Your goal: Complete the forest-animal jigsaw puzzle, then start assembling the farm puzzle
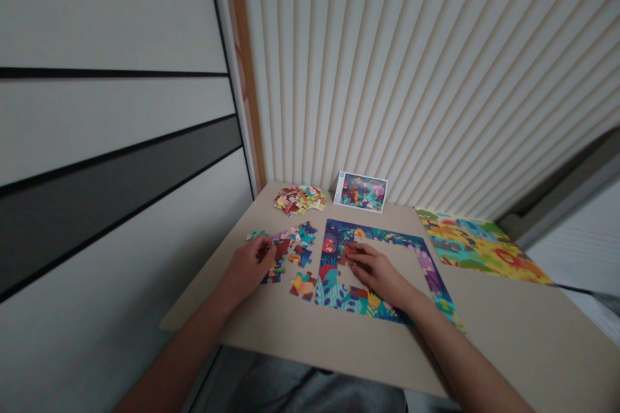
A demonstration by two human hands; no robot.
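My left hand (245, 270) is over the left side of the table, by a heap of loose jigsaw pieces (303, 255). Its fingers are curled in; what they hold, if anything, is hidden. To the right lies a partly assembled jigsaw puzzle (327, 277), its dark blue and leafy border joined around a bare middle. My right hand (380, 274) reaches inside that frame from the right. Its outstretched fingertips rest on a brown jigsaw piece (343, 257) beside the left border. An orange-and-yellow jigsaw piece (303, 285) sits just outside the border.
A picture card (361, 192) leans against the pleated wall (339, 77) at the back. Left of it is a pile of other jigsaw pieces (298, 199). A finished yellow animal puzzle (477, 245) lies at the right. White panelling (145, 219) flanks the table (290, 329) on the left.
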